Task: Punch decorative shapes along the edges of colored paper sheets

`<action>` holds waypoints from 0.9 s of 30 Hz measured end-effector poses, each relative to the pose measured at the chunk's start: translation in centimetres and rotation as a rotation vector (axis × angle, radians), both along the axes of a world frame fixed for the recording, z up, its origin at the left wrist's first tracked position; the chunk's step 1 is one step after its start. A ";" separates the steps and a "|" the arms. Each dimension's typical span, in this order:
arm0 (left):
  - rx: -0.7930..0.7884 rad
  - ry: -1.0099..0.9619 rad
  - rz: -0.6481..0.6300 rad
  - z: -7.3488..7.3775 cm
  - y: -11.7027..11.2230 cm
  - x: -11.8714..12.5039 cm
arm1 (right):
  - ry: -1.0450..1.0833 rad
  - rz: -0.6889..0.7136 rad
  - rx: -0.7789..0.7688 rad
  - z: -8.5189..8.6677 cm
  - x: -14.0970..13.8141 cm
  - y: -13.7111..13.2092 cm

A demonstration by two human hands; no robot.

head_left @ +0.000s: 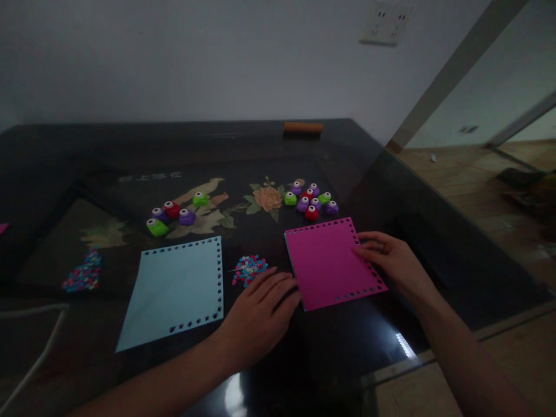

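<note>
A pink paper square with punched holes along its edges lies on the dark glossy table. My left hand rests flat, fingers stretched out, its fingertips at the sheet's near left edge. My right hand lies on the sheet's right edge, fingers loosely extended over the punched border. A light blue paper square, also punched along its edges, lies to the left of my left hand. Between the two sheets sits a small pile of coloured punched bits.
Two clusters of small craft punches stand behind the sheets: one on the left, one on the right. Another confetti pile lies far left. An orange block sits at the table's back edge. A white cord crosses the near left.
</note>
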State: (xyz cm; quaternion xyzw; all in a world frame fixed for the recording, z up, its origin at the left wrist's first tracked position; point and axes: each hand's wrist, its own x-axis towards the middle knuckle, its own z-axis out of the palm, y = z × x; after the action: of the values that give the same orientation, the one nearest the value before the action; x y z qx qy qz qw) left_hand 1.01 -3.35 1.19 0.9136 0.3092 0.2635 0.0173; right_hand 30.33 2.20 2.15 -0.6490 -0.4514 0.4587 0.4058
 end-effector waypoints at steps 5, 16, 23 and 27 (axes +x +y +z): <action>-0.045 0.064 0.027 -0.4 0.0 0.1 | -0.016 -0.019 -0.002 -0.1 -0.2 0.1; -0.081 0.116 0.026 -0.3 0.1 0.0 | -0.032 -0.014 0.002 0.3 -0.5 0.0; -0.109 0.122 0.050 -0.3 0.1 0.0 | -0.050 0.009 0.006 0.0 -0.3 0.0; -0.113 0.127 0.043 -0.3 0.0 0.0 | -0.022 -0.001 -0.001 0.0 -0.3 0.0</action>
State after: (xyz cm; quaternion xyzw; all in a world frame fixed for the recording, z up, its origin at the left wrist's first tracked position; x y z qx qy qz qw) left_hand 0.98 -3.32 0.91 0.9191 0.3437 0.1875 0.0434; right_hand 30.01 2.24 2.13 -0.6546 -0.4552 0.4515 0.4006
